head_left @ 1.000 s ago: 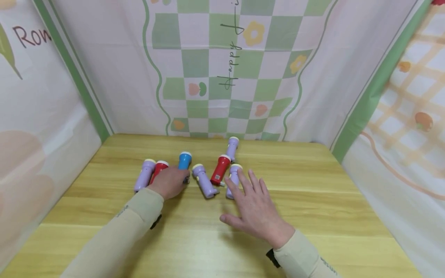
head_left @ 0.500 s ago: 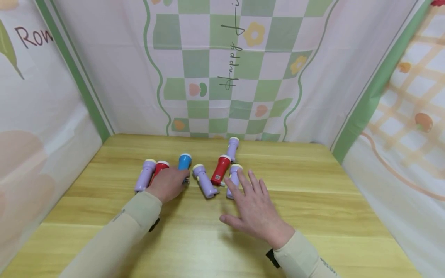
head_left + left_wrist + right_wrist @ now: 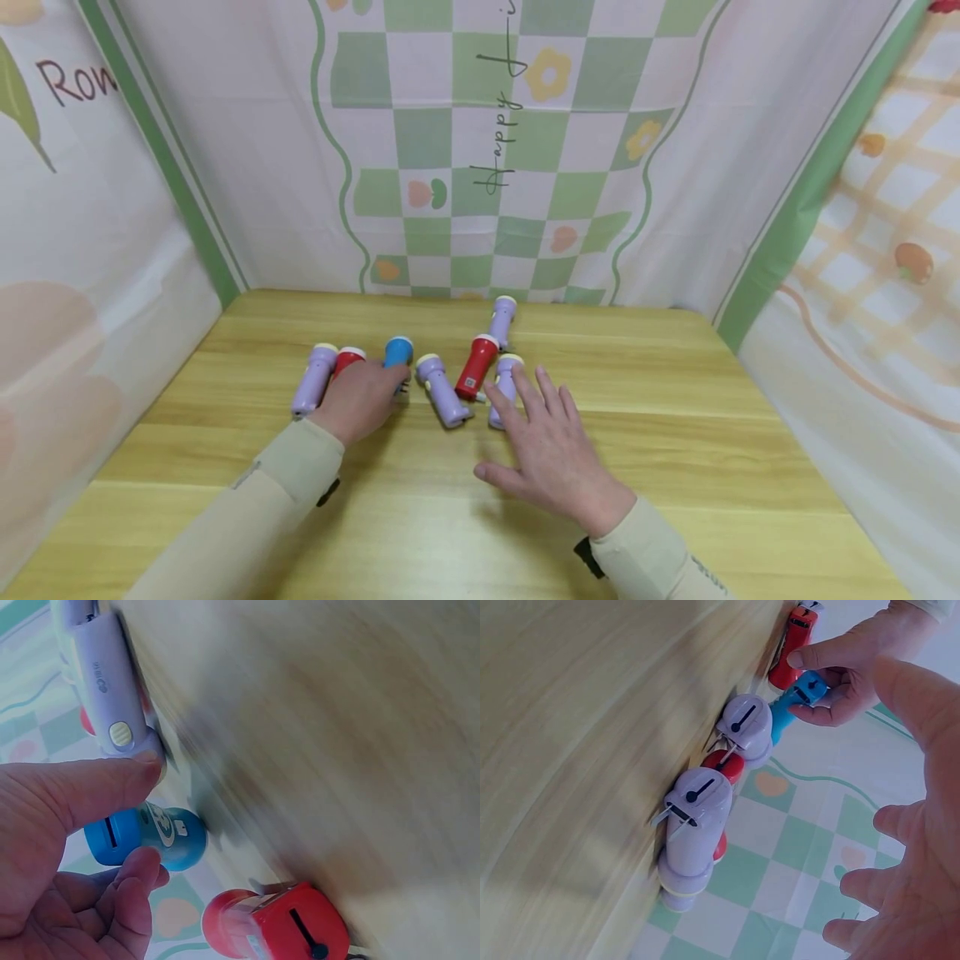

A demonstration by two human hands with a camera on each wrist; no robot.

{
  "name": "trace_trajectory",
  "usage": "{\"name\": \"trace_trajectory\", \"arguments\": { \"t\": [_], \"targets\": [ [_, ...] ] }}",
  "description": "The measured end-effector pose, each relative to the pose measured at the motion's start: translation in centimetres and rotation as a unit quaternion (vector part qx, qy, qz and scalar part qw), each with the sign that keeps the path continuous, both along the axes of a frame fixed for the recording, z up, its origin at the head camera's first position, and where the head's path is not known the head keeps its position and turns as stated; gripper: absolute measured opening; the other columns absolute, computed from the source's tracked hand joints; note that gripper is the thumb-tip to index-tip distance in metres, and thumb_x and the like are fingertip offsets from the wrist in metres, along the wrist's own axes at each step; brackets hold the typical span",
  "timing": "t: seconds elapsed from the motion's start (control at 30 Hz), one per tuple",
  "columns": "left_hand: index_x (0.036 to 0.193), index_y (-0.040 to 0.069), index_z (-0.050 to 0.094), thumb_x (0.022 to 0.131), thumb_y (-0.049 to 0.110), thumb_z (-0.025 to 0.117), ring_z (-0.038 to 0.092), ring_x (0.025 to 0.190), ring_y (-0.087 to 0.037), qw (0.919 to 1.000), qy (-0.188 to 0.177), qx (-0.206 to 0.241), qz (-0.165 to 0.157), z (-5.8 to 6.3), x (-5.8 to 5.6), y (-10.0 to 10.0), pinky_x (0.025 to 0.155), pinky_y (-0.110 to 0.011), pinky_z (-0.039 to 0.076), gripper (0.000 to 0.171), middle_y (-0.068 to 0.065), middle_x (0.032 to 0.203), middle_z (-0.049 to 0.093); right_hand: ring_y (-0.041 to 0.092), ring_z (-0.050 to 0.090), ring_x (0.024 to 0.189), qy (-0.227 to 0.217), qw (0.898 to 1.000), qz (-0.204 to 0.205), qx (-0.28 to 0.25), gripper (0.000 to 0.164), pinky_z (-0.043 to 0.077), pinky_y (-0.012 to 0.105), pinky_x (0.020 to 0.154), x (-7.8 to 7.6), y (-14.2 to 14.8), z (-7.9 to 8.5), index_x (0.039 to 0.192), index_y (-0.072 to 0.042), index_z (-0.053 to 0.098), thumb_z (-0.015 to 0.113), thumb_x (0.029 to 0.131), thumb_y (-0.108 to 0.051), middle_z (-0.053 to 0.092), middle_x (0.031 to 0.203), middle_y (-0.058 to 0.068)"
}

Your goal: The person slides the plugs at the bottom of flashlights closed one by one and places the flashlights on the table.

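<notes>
"What does the left hand (image 3: 358, 402) have in its fingers?"
"Curled and only partly closed, they hold the rear end of the blue flashlight (image 3: 397, 354), its head pointing away beyond them."
"And left of those fingers?"
"A red flashlight (image 3: 348, 360), partly hidden."
"The right hand (image 3: 551, 450)?"
"Fingers spread wide, gripping nothing, over the bench (image 3: 645, 408); a purple flashlight (image 3: 505, 385) lies by the index fingertip."

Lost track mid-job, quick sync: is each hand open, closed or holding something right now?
Left hand: closed, pinching the blue flashlight.
Right hand: open and spread, holding nothing.
</notes>
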State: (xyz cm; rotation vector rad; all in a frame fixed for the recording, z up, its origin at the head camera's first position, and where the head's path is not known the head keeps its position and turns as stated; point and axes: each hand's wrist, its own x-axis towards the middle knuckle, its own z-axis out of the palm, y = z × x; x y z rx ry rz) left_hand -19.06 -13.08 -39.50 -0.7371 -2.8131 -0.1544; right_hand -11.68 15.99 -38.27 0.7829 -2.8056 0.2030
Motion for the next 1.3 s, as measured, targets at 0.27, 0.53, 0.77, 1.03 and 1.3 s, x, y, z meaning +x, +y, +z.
{"name": "trace_trajectory", "arguments": {
  "t": [0.27, 0.53, 0.77, 1.03, 1.3],
  "targets": [
    [0.114, 0.01, 0.068, 0.092, 0.0, 0.074, 0.061, 0.072, -0.022, 1.0, 0.002, 0.003, 0.0, 0.29, 0.41, -0.01, 0.069, -0.038, 0.057, 0.025, -0.009, 0.086, 0.069, 0.055, 0.021, 0.153, 0.01, 1.0, 0.001, 0.0, 0.1, 0.027, 0.075, 0.116, 0.02, -0.04, 0.01, 0.164, -0.022, 0.034, 0.072, 0.085, -0.07, 0.024, 0.17, 0.022],
    [0.111, 0.01, 0.065, 0.093, -0.006, 0.07, 0.059, 0.07, -0.023, 0.9987, 0.047, 0.015, -0.016, 0.12, 0.62, -0.27, 0.067, -0.037, 0.055, 0.024, -0.008, 0.08, 0.067, 0.055, 0.022, 0.153, 0.01, 1.0, 0.002, 0.002, 0.1, 0.028, 0.076, 0.116, -0.03, -0.1, 0.08, 0.164, -0.022, 0.033, 0.073, 0.085, -0.069, 0.025, 0.17, 0.022],
    [0.109, 0.01, 0.063, 0.095, -0.008, 0.068, 0.061, 0.072, -0.025, 0.9965, 0.073, 0.036, -0.022, 0.19, 0.86, -0.44, 0.068, -0.037, 0.054, 0.023, -0.008, 0.081, 0.068, 0.055, 0.023, 0.153, 0.009, 1.0, 0.002, 0.002, 0.1, 0.028, 0.075, 0.116, 0.0, -0.21, 0.27, 0.165, -0.022, 0.032, 0.073, 0.086, -0.068, 0.024, 0.17, 0.021],
    [0.106, 0.01, 0.067, 0.09, -0.007, 0.073, 0.068, 0.081, -0.027, 0.994, 0.09, 0.056, -0.027, 0.08, 0.75, -0.55, 0.074, -0.041, 0.057, 0.024, -0.009, 0.095, 0.075, 0.054, 0.02, 0.154, 0.001, 1.0, 0.002, 0.002, 0.099, 0.026, 0.075, 0.117, 0.09, -0.24, 0.37, 0.165, -0.023, 0.031, 0.071, 0.087, -0.069, 0.023, 0.171, 0.021],
    [0.104, 0.01, 0.07, 0.083, -0.007, 0.077, 0.071, 0.085, -0.029, 0.9887, 0.123, 0.076, -0.038, -0.14, 0.62, -0.79, 0.075, -0.044, 0.058, 0.028, -0.011, 0.097, 0.077, 0.054, 0.019, 0.154, -0.001, 1.0, 0.001, 0.002, 0.099, 0.026, 0.075, 0.117, 0.17, -0.25, 0.37, 0.165, -0.023, 0.031, 0.071, 0.087, -0.069, 0.022, 0.171, 0.02]
  ]
}}
